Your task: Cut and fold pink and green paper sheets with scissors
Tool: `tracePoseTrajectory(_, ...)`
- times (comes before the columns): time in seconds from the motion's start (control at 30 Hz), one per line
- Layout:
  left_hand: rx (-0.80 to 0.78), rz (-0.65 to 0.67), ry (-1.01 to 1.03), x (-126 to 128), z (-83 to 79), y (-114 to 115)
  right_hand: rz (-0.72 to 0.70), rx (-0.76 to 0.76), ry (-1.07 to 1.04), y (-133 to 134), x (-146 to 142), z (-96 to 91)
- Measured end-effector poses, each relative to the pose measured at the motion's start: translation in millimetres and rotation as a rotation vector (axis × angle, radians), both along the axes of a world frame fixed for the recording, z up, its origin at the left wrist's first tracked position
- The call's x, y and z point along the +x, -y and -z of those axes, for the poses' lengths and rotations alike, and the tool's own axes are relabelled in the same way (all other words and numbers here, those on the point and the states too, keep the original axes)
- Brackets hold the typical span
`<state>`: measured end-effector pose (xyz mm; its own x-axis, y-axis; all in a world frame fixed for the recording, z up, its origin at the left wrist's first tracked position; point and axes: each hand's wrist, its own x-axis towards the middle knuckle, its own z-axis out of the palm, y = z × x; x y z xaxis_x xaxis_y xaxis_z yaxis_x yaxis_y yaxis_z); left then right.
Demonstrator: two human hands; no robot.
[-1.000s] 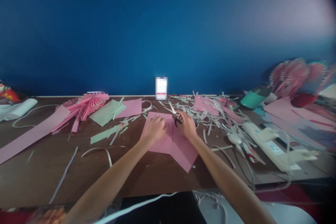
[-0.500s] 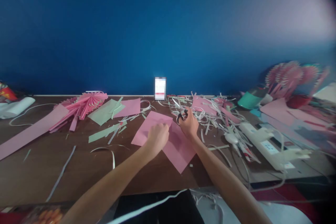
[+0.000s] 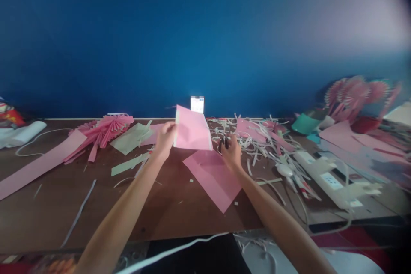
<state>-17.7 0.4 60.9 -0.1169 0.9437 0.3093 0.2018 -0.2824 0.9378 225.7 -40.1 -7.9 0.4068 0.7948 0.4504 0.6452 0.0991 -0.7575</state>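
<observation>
My left hand (image 3: 165, 138) pinches the left edge of a pink sheet of paper (image 3: 193, 130), which is lifted off the table and shows pale strips along its two side edges. In my right hand (image 3: 231, 150) is a pair of scissors (image 3: 224, 140) with dark handles, blades pointing away from me. Below, a second pink sheet (image 3: 215, 177) lies flat on the brown table (image 3: 160, 209), one corner towards me. Right of the scissors spreads a heap of white and pink paper strips (image 3: 257, 137).
Folded pink paper fans (image 3: 107, 130) and a green sheet (image 3: 130, 138) lie to the left. A phone (image 3: 197, 104) stands against the blue wall. On the right are a white power strip (image 3: 330, 180) with cables, a green roll (image 3: 305, 124) and more fans (image 3: 356, 94).
My left hand has raised the upper pink sheet from the table and moved it up and left. The lower sheet is more exposed. My right hand keeps the scissors in nearly the same place.
</observation>
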Motion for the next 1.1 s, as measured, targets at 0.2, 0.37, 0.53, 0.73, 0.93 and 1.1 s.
tracePoseTrajectory(0.2,-0.359,0.329,-0.223,-11,47.1,3,0.059,0.014,-0.039,-4,7,2.1)
tracePoseTrajectory(0.37,-0.242,0.460,-0.600,-21,42.9,4,0.026,-0.082,0.010,-3,6,1.9)
tracePoseTrajectory(0.53,-0.102,0.448,-1.009,-31,35.7,3,0.013,-0.145,0.097,-1,3,-0.4)
tracePoseTrajectory(0.73,0.177,0.342,-1.223,-17,44.9,10,0.042,-0.184,0.156,-2,4,2.7)
tracePoseTrajectory(0.93,0.154,0.228,-1.183,-15,35.5,9,0.051,-0.143,0.168,-2,7,0.3)
tracePoseTrajectory(1.1,-0.114,0.170,-1.095,-79,17.2,0,0.081,-0.178,0.168,-1,6,-2.4)
